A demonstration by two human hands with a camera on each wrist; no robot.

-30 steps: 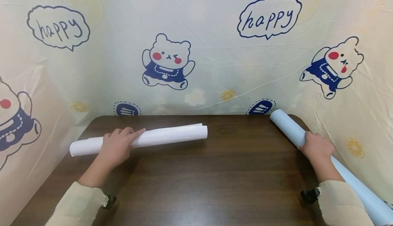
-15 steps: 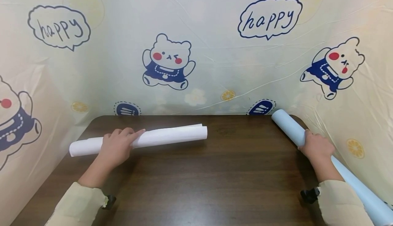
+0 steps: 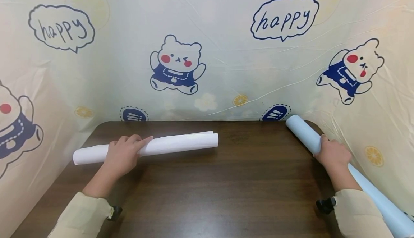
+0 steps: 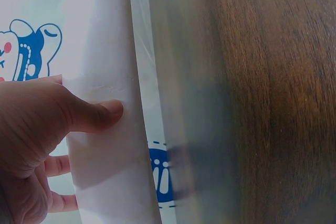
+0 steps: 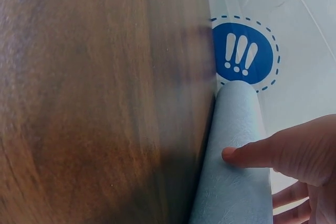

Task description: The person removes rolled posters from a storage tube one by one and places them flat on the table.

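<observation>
My left hand (image 3: 124,156) grips a rolled white sheet (image 3: 179,143) that lies nearly crosswise over the left part of the brown table. In the left wrist view its thumb presses the near side of the white roll (image 4: 107,166), and the other fingers reach behind it. At the right edge of the table, my right hand (image 3: 334,154) holds a long light blue roll (image 3: 302,133), which slants down toward the lower right corner. The right wrist view has the thumb lying across the blue roll (image 5: 231,195), with fingertips partly hidden on its far side.
The dark brown wooden table (image 3: 223,191) has rounded far corners. A pale curtain (image 3: 226,69) printed with bears and "happy" bubbles hangs behind it and along both sides. A black strap (image 3: 326,205) shows at the right cuff, another (image 3: 114,213) at the left.
</observation>
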